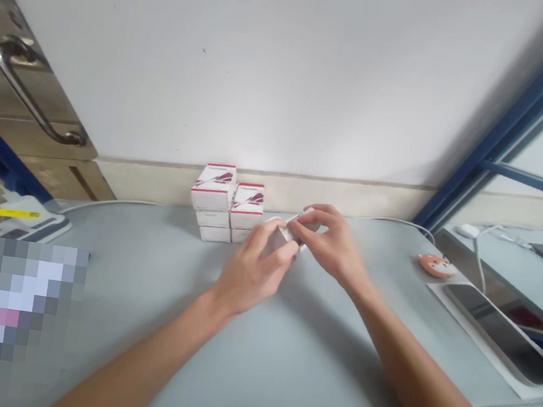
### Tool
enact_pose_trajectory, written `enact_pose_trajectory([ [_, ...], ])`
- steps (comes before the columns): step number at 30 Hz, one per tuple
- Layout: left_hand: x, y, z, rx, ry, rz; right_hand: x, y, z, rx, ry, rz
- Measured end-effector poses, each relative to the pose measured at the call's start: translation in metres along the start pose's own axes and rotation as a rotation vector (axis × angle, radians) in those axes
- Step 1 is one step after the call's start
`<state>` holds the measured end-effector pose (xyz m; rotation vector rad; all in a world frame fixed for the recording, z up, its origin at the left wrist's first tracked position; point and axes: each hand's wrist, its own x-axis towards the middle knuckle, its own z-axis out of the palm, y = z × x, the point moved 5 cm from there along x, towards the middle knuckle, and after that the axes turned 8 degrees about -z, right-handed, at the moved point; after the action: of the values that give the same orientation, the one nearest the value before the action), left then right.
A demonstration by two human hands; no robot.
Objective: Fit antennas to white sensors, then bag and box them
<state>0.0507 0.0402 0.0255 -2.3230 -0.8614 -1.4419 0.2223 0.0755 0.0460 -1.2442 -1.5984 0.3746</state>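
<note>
A small white box (pixel 288 234) is being gripped by the left hand (pixel 257 265) over the grey table (pixel 238 367), its right side being pinched by the right hand (pixel 334 242); stacked red-and-white boxes (pixel 214 199) are being supported farther left.

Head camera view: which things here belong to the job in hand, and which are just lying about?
Part of the job:
- small white box, between left hand and right hand
- stacked white-and-red boxes, probably, since they stand close by

Apparently just lying about:
- power strip
- orange animal-faced item
- dark flat device

Cannot tell:
- pixelated item
</note>
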Motion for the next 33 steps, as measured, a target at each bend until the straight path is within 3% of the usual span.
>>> enact_pose_trajectory([
  [5,0.001,-0.013,0.005,-0.209,-0.017,-0.095,0.002,0.002,-0.001,-0.059,0.034,-0.141],
  [10,-0.018,-0.026,0.021,-0.168,0.118,-0.326,0.005,0.007,-0.007,-0.056,0.047,-0.211],
  [12,-0.027,-0.035,0.038,-0.288,-0.013,-0.501,0.011,0.016,-0.014,-0.031,0.053,-0.212],
  [14,-0.034,-0.040,0.055,-0.433,-0.231,-0.652,0.017,0.029,-0.020,-0.014,0.032,-0.193],
  [17,-0.032,-0.042,0.056,-0.411,-0.352,-0.762,0.024,0.048,-0.032,0.061,0.030,-0.105],
  [20,-0.022,-0.037,0.044,-0.283,-0.337,-0.743,0.028,0.060,-0.047,0.170,0.127,-0.018],
  [24,-0.019,-0.026,0.034,-0.166,-0.340,-0.626,0.031,0.070,-0.059,0.224,0.248,-0.004],
  [27,-0.021,-0.027,0.028,-0.069,-0.308,-0.533,0.037,0.091,-0.064,0.426,0.340,0.097],
  [30,-0.012,-0.032,0.019,0.021,-0.210,-0.491,0.043,0.122,-0.079,0.634,0.528,0.217],
  [33,0.015,-0.032,0.018,0.083,-0.084,-0.455,0.049,0.143,-0.099,0.581,0.565,0.211],
])
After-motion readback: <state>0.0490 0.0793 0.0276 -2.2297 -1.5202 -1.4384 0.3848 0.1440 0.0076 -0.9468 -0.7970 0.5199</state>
